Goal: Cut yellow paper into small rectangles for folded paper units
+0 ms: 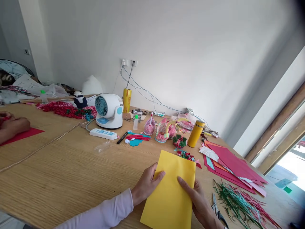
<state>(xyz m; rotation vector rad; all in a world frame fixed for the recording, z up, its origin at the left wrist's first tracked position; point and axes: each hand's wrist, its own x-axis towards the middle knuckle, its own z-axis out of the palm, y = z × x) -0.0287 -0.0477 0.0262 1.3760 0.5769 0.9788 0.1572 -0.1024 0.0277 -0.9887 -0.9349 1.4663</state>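
Note:
Between my two hands is a yellow sheet of paper (171, 197), tilted up above the wooden table. My left hand (149, 182) grips its left edge, thumb on the front and fingers behind. On the opposite edge, my right hand (196, 197) holds it the same way, thumb pressed on the face. Close by my right wrist lie scissors (215, 208), partly covered by the hand. Just past the sheet's top edge is a pile of small folded paper pieces (187, 156).
Red and orange paper sheets (228, 159) and thin paper strips (238, 200) lie to the right. Beyond stand a yellow bottle (196, 133), folded-paper swans (162, 130), a white fan (109, 111) and a power strip (103, 134). Another person's hands (14, 125) work at the far left.

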